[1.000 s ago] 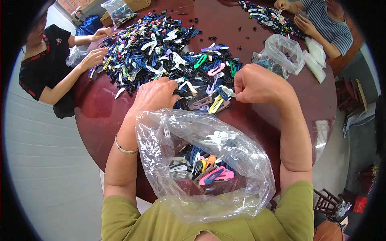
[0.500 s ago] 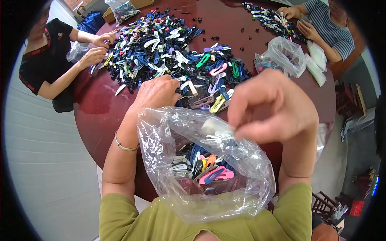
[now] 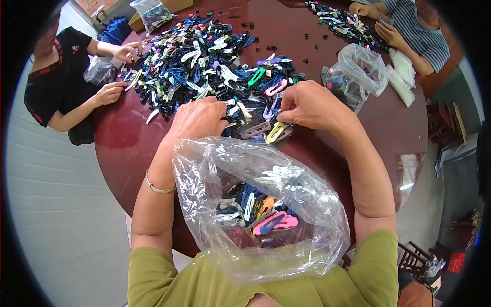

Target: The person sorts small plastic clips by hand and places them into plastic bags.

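A large pile of mixed hair clips [image 3: 179,66] lies on the dark red round table [image 3: 120,169]. My left hand [image 3: 200,116] rests at the pile's near edge with its fingers curled; what they hold, if anything, is hidden. My right hand [image 3: 307,106] is at the pile's near right edge, thumb and fingers pinched beside a yellow clip [image 3: 276,132]; the pinched item cannot be made out. Between my forearms a clear plastic bag [image 3: 317,220] gapes open, with pink, orange, white and dark blue clips inside, among them a pink clip [image 3: 289,221].
A person [image 3: 64,77] at the left handles clips. Another person [image 3: 417,36] sits at the upper right by a smaller pile [image 3: 348,25]. Clear bags lie on the table at right [image 3: 368,71], left [image 3: 98,71] and top [image 3: 152,14]. Small black clips [image 3: 306,37] are scattered beyond.
My right hand has moved from above the bag, forward and left to the pile. A whitish item near it is gone from view. The left co-worker's hands have moved apart.
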The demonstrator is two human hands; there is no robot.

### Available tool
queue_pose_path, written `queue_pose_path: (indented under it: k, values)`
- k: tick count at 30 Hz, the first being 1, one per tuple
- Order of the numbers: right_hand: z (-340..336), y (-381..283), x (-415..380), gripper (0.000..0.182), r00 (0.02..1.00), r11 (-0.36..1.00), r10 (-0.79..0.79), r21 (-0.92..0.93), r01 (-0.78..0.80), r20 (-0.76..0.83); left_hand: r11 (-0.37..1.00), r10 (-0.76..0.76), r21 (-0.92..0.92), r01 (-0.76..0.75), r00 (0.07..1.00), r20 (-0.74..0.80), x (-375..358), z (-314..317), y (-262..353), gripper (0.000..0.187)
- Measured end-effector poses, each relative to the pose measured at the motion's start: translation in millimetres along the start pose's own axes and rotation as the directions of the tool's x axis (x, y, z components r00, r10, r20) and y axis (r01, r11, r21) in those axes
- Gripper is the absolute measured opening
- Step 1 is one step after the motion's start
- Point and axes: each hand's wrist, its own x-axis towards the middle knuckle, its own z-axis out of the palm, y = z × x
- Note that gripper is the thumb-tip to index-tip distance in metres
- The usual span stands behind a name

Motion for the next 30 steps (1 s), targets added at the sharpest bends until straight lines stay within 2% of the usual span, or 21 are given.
queue_pose_path:
  k: [5,8,11,14,15,17,18,20,21,22,23,24,27,30]
  values:
    - [-2.9,6.3,0.0,0.019,0.994,0.993,-0.092,0.064,0.096,-0.059,1.0,-0.002,-0.016,0.002,1.0,0.0,0.2,-0.3,0.3,0.015]
    - [-10.5,0.7,-2.6,0.015,0.997,0.983,-0.036,0.178,0.048,-0.071,0.998,0.021,-0.051,-0.023,0.999,-0.039,-0.3,1.6,-0.5,0.014]
    - [-24.7,-18.3,-14.9,0.012,0.996,0.778,-0.046,0.623,0.085,-0.078,0.994,0.03,-0.104,-0.043,0.992,-0.119,0.9,3.6,-0.1,0.013]
    - [-46.7,-59.5,-45.2,0.011,0.991,0.58,-0.136,0.812,0.065,0.018,0.989,0.036,-0.135,-0.057,0.987,-0.154,0.5,5.5,-1.3,0.012]
    - [-44.7,-63.5,-53.0,0.009,0.976,0.536,-0.211,0.842,0.067,0.056,0.988,0.035,-0.146,-0.057,0.988,-0.15,-0.3,4.9,-0.8,0.012]
    - [-41.4,-68.2,-57.8,0.009,0.868,0.552,-0.497,0.778,0.301,0.017,0.984,0.038,-0.165,-0.062,0.989,-0.145,-0.8,2.1,0.5,0.012]
    - [-40.6,-69.9,-58.6,0.007,0.86,0.565,-0.51,0.757,0.327,0.009,0.983,0.034,-0.172,-0.058,0.99,-0.138,-0.9,1.7,0.9,0.012]
    - [-34.2,-66.6,-49.3,0.01,0.928,0.709,-0.329,0.602,0.366,-0.177,0.981,0.029,-0.185,-0.053,0.991,-0.127,-1.0,0.8,1.7,0.011]
    - [-30.3,-60.8,-41.1,0.012,0.928,0.777,-0.244,0.516,0.36,-0.28,0.984,0.031,-0.172,-0.052,0.992,-0.122,-0.6,1.4,2.0,0.011]
    - [-29.2,-44.3,-30.2,0.008,0.916,0.891,-0.235,0.305,0.337,-0.324,0.986,0.032,-0.159,-0.051,0.993,-0.117,-0.1,3.1,1.6,0.01]
    - [-24.4,-29.4,-21.7,0.011,0.919,0.936,-0.174,0.23,0.266,-0.354,0.988,0.034,-0.145,-0.05,0.993,-0.111,0.7,4.5,1.3,0.01]
    - [-15.9,-9.7,-9.8,0.015,0.951,0.954,-0.07,0.257,0.152,-0.302,0.992,0.026,-0.119,-0.037,0.995,-0.091,1.6,5.0,1.3,0.01]
    - [-2.2,19.5,7.4,0.017,0.927,0.991,-0.088,0.059,0.117,-0.365,0.996,0.032,-0.083,-0.036,0.998,-0.045,2.7,4.9,0.9,0.009]
    - [11.6,29.3,15.1,0.02,0.913,0.988,-0.146,-0.006,0.155,-0.381,0.995,0.05,-0.087,-0.055,0.997,-0.06,2.1,7.4,-0.9,0.009]
